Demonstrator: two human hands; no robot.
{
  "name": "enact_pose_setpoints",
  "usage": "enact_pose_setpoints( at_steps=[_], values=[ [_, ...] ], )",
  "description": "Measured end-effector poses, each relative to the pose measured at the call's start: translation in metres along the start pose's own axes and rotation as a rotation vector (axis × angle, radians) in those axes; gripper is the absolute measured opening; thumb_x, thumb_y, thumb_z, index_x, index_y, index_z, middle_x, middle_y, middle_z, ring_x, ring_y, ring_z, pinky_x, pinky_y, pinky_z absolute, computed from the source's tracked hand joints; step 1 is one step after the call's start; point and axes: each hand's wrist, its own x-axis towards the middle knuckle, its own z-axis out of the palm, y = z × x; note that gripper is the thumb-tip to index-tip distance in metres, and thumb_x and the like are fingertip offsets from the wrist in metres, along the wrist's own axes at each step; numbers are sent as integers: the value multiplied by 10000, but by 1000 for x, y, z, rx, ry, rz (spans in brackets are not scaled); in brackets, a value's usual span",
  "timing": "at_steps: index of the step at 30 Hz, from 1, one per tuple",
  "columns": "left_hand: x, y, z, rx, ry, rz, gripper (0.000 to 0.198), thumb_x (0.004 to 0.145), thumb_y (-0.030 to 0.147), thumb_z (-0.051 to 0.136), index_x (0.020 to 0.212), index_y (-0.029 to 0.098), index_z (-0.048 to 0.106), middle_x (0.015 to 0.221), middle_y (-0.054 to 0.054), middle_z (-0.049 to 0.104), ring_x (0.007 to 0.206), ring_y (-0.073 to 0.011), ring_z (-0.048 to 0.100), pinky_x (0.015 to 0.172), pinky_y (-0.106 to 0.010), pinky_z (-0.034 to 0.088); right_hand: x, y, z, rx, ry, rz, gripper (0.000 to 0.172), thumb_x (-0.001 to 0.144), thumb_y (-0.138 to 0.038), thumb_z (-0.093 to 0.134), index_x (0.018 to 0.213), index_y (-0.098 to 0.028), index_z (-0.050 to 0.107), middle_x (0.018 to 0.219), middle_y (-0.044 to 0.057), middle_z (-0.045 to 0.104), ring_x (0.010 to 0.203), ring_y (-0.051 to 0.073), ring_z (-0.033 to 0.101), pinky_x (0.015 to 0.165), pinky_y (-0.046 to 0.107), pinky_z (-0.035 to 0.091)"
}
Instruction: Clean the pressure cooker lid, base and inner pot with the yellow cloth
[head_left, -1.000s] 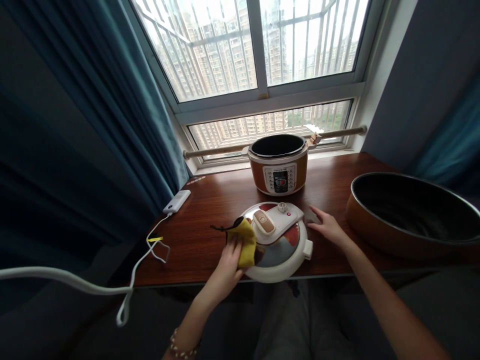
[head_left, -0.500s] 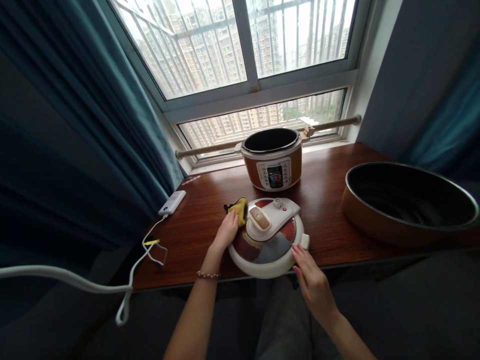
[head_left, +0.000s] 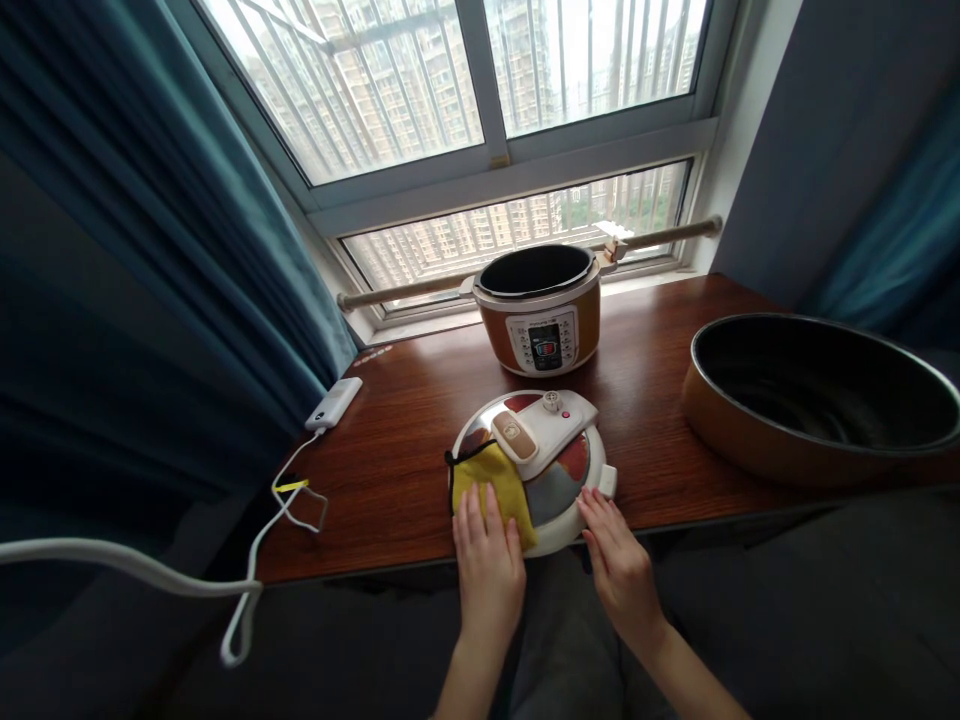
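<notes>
While my left hand point(head_left: 489, 560) lies flat on a yellow cloth point(head_left: 491, 470), fingers extended and slightly spread, not clenched, my right hand point(head_left: 619, 560) rests on the right front rim of the pressure cooker lid point(head_left: 556, 488). Right fingers straight, close together, thumb apart from them; can't tell if the thumb tucks under the rim. Lid sits handle side up at the front edge of the wooden table point(head_left: 645, 385), directly before me. Cloth has dark edging, covers the lid's left front part, rim included, with one corner next to the tan button point(head_left: 514, 437) on the handle. Round valve knob point(head_left: 552, 401) and a small red button point(head_left: 565, 414) sit further along that same white handle. White side tab point(head_left: 609, 482) sticks out just beyond my right fingertips. Cooker body point(head_left: 495, 330) stands upright behind the lid, near but apart, top open, control panel point(head_left: 545, 341) facing me. Large pot point(head_left: 724, 435) at right: brown outside, black inside, open side up, well apart from the lid. Far left of the table: white device point(head_left: 334, 403) plugged into a white cable point(head_left: 260, 540) with a yellow tie point(head_left: 291, 486), beside the blue curtain point(head_left: 225, 190).
</notes>
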Motion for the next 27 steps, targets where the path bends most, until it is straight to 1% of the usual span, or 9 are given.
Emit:
enact_pose_setpoints(
  at_steps=[3, 6, 8, 10, 13, 15, 20, 24, 27],
  values=[
    [-17, 33, 9, -1, 14, 12, 614, 898, 258, 341, 1442, 104, 104, 1469, -217, 188, 1367, -381, 83, 1010, -672, 228, -1, 3, 1, 1, -2, -10, 597, 878, -87, 405, 1422, -281, 251, 1360, 44, 445, 1263, 232, 407, 1015, 480, 401],
    [-26, 60, 22, -50, 63, 124, 620, 883, 239, 385, 1446, 142, 144, 1469, -192, 216, 1370, -356, 110, 1021, -668, 217, -4, 8, 2, -6, 32, -10, 563, 871, -94, 421, 1399, -258, 318, 1325, 58, 486, 1235, 237, 442, 993, 469, 430],
    [-29, 70, 30, -48, 92, 181, 603, 877, 210, 392, 1440, 158, 183, 1452, -183, 270, 1371, -324, 145, 1044, -635, 211, -6, 11, 2, -13, 71, -6, 527, 867, -100, 436, 1371, -241, 376, 1281, 71, 527, 1201, 237, 480, 970, 453, 456],
    [-31, 72, 34, -7, 97, 199, 588, 877, 203, 387, 1435, 154, 206, 1429, -182, 319, 1370, -304, 160, 1055, -603, 217, -6, 13, 2, -20, 86, -15, 499, 866, -102, 444, 1347, -227, 414, 1250, 80, 552, 1181, 234, 499, 957, 441, 470],
    [-30, 61, 28, 68, 51, 201, 579, 879, 252, 401, 1422, 137, 237, 1399, -188, 365, 1359, -303, 195, 1054, -559, 255, -4, 11, 0, -29, 53, -38, 492, 871, -94, 428, 1349, -213, 410, 1280, 83, 528, 1208, 231, 473, 973, 442, 456],
    [-27, 50, 19, 84, 26, 146, 576, 874, 269, 424, 1408, 130, 258, 1396, -183, 365, 1344, -309, 235, 1054, -538, 276, -2, 10, -2, -28, 22, -44, 494, 879, -90, 410, 1359, -206, 392, 1315, 80, 494, 1234, 227, 443, 992, 450, 436],
    [-18, 19, -1, 13, 66, 20, 549, 865, 233, 456, 1379, 135, 293, 1391, -152, 369, 1322, -287, 274, 1063, -500, 288, 0, 9, -2, 2, 24, -46, 468, 885, -93, 409, 1342, -194, 415, 1333, 71, 477, 1257, 215, 415, 1017, 441, 408],
    [-5, -14, -5, -71, 70, -49, 511, 891, 220, 392, 1385, 152, 280, 1401, -144, 349, 1327, -260, 260, 1069, -487, 280, 0, 10, -2, 14, 18, -48, 448, 886, -95, 414, 1325, -179, 435, 1327, 74, 483, 1258, 209, 412, 1024, 431, 401],
    [15, -40, -2, -120, 31, -77, 486, 904, 247, 355, 1377, 145, 303, 1402, -147, 353, 1320, -247, 279, 1072, -468, 279, 0, 9, -3, 9, 11, -53, 445, 885, -92, 419, 1323, -169, 433, 1327, 76, 482, 1261, 204, 407, 1028, 430, 396]
  ],
)
